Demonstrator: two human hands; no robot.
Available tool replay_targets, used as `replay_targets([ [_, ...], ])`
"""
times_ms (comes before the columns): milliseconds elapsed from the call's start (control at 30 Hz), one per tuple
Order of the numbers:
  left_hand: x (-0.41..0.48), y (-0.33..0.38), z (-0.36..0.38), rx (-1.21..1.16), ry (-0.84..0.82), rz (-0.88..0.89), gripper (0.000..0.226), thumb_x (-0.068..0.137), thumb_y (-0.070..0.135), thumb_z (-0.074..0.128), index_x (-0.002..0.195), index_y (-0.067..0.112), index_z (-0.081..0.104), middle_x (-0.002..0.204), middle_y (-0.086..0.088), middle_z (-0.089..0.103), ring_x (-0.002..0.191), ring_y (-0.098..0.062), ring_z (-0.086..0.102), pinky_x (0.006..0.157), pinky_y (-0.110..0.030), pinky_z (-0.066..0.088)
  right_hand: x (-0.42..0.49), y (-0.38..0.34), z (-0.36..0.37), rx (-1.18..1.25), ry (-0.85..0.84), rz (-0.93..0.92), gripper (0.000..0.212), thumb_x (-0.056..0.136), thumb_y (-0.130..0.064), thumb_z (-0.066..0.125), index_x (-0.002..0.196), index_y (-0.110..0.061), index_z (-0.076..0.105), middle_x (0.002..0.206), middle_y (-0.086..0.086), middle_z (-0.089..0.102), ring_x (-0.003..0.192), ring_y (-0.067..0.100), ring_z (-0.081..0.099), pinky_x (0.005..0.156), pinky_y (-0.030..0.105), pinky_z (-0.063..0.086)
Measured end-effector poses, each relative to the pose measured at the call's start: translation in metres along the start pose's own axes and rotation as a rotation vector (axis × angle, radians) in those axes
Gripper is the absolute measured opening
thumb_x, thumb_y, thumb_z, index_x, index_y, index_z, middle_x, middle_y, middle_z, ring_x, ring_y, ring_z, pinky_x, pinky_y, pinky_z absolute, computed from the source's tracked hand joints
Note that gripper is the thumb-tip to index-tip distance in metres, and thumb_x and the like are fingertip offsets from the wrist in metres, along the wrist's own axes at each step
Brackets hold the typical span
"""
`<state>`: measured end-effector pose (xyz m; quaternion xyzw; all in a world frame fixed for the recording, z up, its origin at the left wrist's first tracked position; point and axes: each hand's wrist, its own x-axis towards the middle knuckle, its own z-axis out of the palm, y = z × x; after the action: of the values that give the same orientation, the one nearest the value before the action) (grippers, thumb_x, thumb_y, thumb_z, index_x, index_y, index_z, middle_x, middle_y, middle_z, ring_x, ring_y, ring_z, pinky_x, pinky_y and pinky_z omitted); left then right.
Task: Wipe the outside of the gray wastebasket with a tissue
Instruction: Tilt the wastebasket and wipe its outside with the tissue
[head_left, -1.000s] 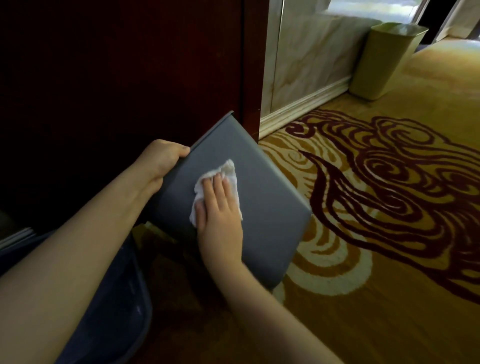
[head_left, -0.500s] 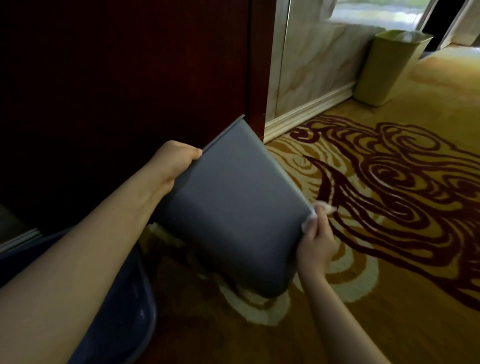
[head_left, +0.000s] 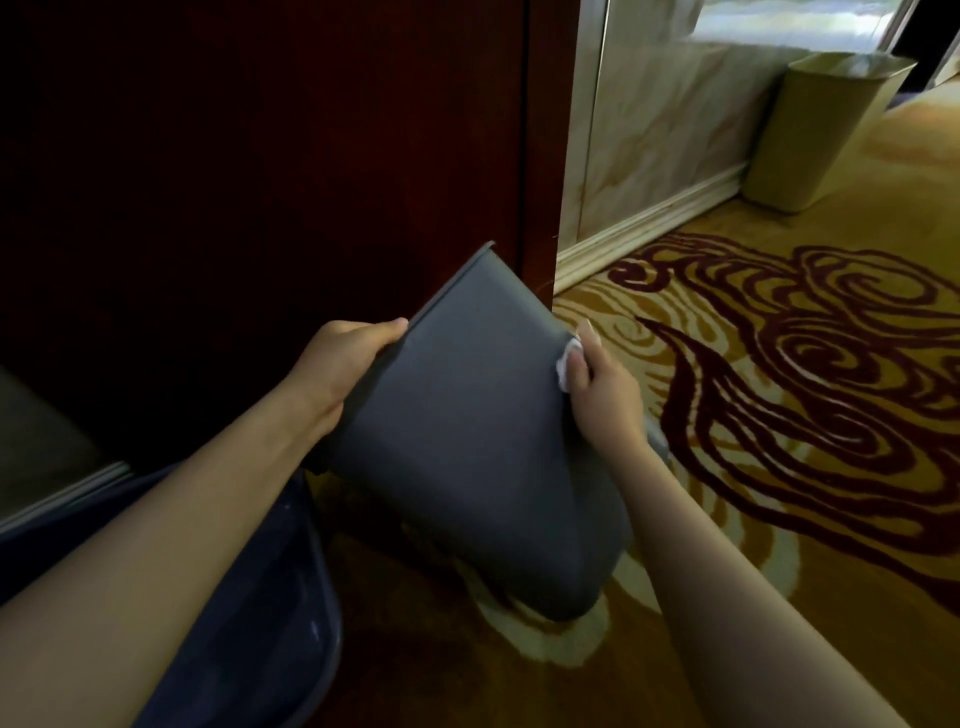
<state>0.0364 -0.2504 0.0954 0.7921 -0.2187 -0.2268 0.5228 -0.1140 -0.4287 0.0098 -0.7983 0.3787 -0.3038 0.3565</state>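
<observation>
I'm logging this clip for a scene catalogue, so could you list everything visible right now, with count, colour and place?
gray wastebasket: 1, gray, centre, tilted, its lower end near the carpet
tissue: 1, white, at the wastebasket's right edge, under the right hand's fingers
beige wastebasket: 1, beige, upright, far right against the marble wall
carpet: 1, gold with dark red swirls, covers the floor
wooden panel: 1, dark red-brown, left and centre background
marble wall: 1, cream, right of the panel, with a pale baseboard
dark blue container: 1, dark blue, lower left, partly hidden by the left arm
left hand: 1, grips the gray wastebasket's upper left rim
right hand: 1, presses the tissue to the wastebasket's right side
</observation>
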Motion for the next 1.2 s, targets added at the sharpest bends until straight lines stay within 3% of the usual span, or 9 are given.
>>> replay_targets([
  [133, -0.003, -0.007, -0.004, -0.003, 0.070, 0.022, 0.021, 0.086, 0.031, 0.060, 0.072, 0.019, 0.071, 0.076, 0.000, 0.073, 0.079, -0.020, 0.068, 0.068, -0.031, 0.050, -0.025, 0.026, -0.006, -0.095, 0.053, 0.051, 0.047, 0.100, -0.036, 0.029, 0.144, -0.021, 0.032, 0.146, 0.001, 0.044, 0.134, 0.017, 0.038, 0.110, 0.041, 0.032],
  [267, -0.006, -0.007, 0.001, -0.044, 0.076, 0.084, 0.020, 0.088, 0.028, 0.057, 0.075, 0.019, 0.070, 0.081, -0.001, 0.072, 0.078, -0.017, 0.067, 0.066, -0.031, 0.048, -0.018, 0.021, -0.015, -0.048, 0.074, 0.016, 0.045, 0.100, -0.031, 0.033, 0.144, -0.019, 0.033, 0.148, 0.001, 0.041, 0.136, 0.018, 0.036, 0.112, 0.043, 0.031],
  [400, -0.005, -0.014, 0.003, -0.175, 0.064, 0.188, 0.016, 0.089, 0.027, 0.056, 0.083, 0.022, 0.070, 0.086, 0.006, 0.072, 0.083, -0.011, 0.067, 0.068, -0.025, 0.050, 0.007, 0.008, -0.034, -0.084, 0.170, -0.091, 0.044, 0.099, -0.028, 0.035, 0.142, -0.019, 0.035, 0.148, 0.000, 0.040, 0.137, 0.016, 0.034, 0.113, 0.036, 0.028],
  [500, 0.001, -0.029, 0.012, -0.320, 0.010, 0.161, 0.016, 0.090, 0.022, 0.053, 0.086, 0.021, 0.068, 0.080, 0.010, 0.073, 0.079, -0.005, 0.068, 0.064, -0.019, 0.053, 0.028, 0.004, -0.044, -0.148, 0.192, -0.167, 0.042, 0.099, -0.027, 0.037, 0.140, -0.018, 0.039, 0.147, 0.001, 0.042, 0.137, 0.016, 0.034, 0.106, 0.025, 0.021],
  [667, 0.010, -0.062, 0.032, -0.480, -0.099, 0.061, 0.019, 0.092, 0.015, 0.049, 0.095, 0.017, 0.068, 0.083, 0.009, 0.076, 0.082, -0.006, 0.070, 0.069, -0.019, 0.055, 0.027, 0.026, -0.042, -0.202, 0.122, -0.182, 0.042, 0.099, -0.026, 0.038, 0.140, -0.016, 0.041, 0.146, 0.004, 0.044, 0.137, 0.018, 0.034, 0.110, 0.031, 0.025],
  [833, 0.018, -0.089, -0.001, -0.423, -0.287, -0.093, 0.027, 0.076, 0.029, 0.059, 0.098, 0.019, 0.071, 0.094, 0.003, 0.076, 0.090, -0.013, 0.069, 0.076, -0.029, 0.053, 0.013, 0.034, -0.035, -0.230, 0.174, -0.216, 0.042, 0.098, -0.032, 0.036, 0.138, -0.020, 0.042, 0.143, 0.002, 0.047, 0.135, 0.018, 0.036, 0.111, 0.039, 0.030],
  [967, 0.024, -0.087, -0.040, -0.204, -0.497, -0.186, 0.036, 0.077, 0.042, 0.058, 0.099, 0.016, 0.073, 0.100, -0.009, 0.074, 0.093, -0.022, 0.070, 0.071, -0.030, 0.058, -0.008, 0.040, -0.026, -0.308, 0.203, -0.200, 0.044, 0.098, -0.028, 0.039, 0.141, -0.021, 0.037, 0.148, 0.001, 0.040, 0.139, 0.017, 0.027, 0.110, 0.032, 0.020],
  [1067, 0.030, -0.080, -0.051, -0.183, -0.527, -0.222, 0.065, 0.069, 0.068, 0.052, 0.110, 0.020, 0.064, 0.107, -0.008, 0.073, 0.100, -0.024, 0.068, 0.070, -0.027, 0.057, -0.017, 0.045, -0.014, -0.361, 0.148, -0.190, 0.046, 0.098, -0.029, 0.039, 0.143, -0.022, 0.034, 0.151, 0.000, 0.035, 0.142, 0.017, 0.023, 0.111, 0.032, 0.017],
  [1200, 0.034, -0.072, -0.039, -0.253, -0.436, -0.190, 0.053, 0.071, 0.064, 0.053, 0.106, 0.026, 0.066, 0.101, -0.004, 0.075, 0.094, -0.021, 0.070, 0.066, -0.026, 0.057, -0.033, 0.055, 0.000, -0.380, 0.090, -0.129, 0.047, 0.097, -0.028, 0.039, 0.143, -0.018, 0.035, 0.150, 0.003, 0.037, 0.141, 0.018, 0.024, 0.111, 0.030, 0.018],
])
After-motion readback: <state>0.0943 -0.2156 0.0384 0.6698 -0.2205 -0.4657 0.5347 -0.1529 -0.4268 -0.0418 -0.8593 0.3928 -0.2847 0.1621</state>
